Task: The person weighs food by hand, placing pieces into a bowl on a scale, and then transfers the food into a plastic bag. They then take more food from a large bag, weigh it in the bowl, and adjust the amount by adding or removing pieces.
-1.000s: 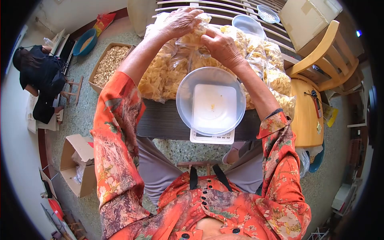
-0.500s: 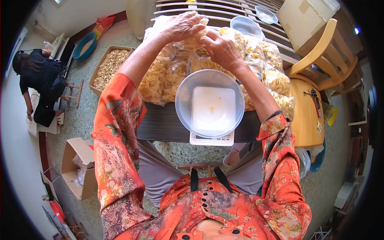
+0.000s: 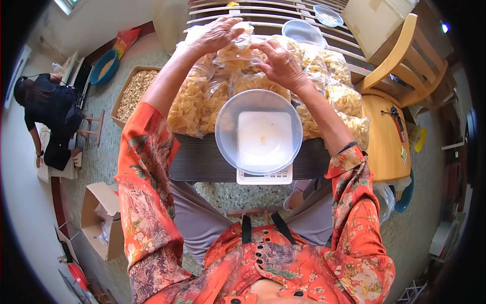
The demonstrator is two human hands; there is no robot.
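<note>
My left hand [image 3: 218, 36] lies over the top of a clear plastic bag [image 3: 237, 57] of pale yellow dried pieces at the back of the bench, fingers stretched out. Beside it, my right hand [image 3: 282, 65] has its fingers apart and bent near the bag's right side. Whether its fingertips touch the plastic I cannot tell. Several similar filled bags [image 3: 190, 109] crowd around both hands. Nearer my body, a translucent bowl [image 3: 223, 126] sits on a white kitchen scale [image 3: 278, 177], with a few small crumbs at its bottom.
Behind the bags is a slatted rack [image 3: 263, 16] with another translucent bowl [image 3: 302, 33]. A wooden chair [image 3: 380, 137] holding scissors stands right. Cartons [image 3: 98, 223] and a box of dried pieces [image 3: 136, 91] stand left. A person [image 3: 53, 109] sits at far left.
My right hand has loosened from a pinch at the bag, its fingers now spread and slightly apart from my left hand. My left hand stays over the bag. The view has shifted slightly.
</note>
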